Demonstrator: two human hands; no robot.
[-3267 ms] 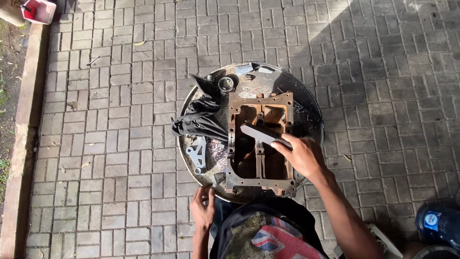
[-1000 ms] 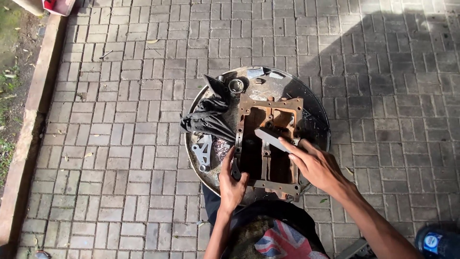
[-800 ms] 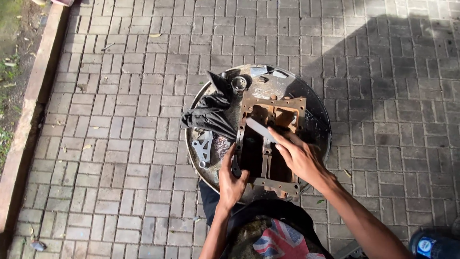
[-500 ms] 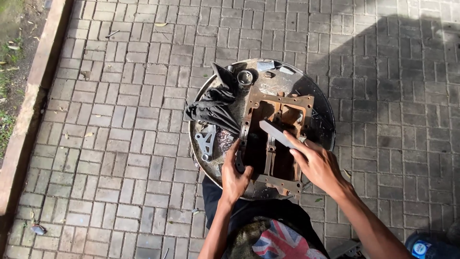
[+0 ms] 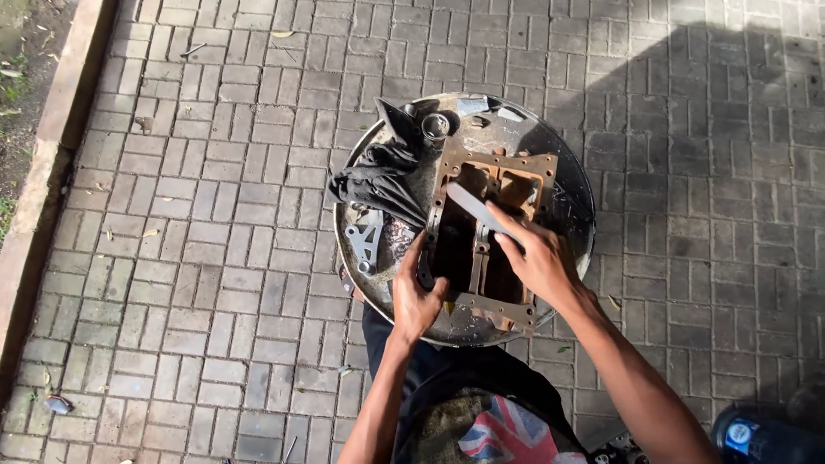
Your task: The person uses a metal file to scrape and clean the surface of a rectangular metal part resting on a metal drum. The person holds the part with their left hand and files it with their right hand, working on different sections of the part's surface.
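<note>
Metal housing (image 5: pixel 485 245) | my left hand (image 5: pixel 415 296) is gripping its edge | right hand (image 5: pixel 537 258) is pinching flat scraper (image 5: pixel 477 210) | I am advising a shallow blade angle, steady bracing.

My bare left hand (image 5: pixel 415 301) and bare right hand (image 5: pixel 537 258) extend from arms uncovered to the frame's edge, with no gloves, rings or watch visible. Below them, I wear dark trousers and a mottled olive-brown shirt (image 5: pixel 481 430) printed with a red, white and blue flag-style patch.
</note>
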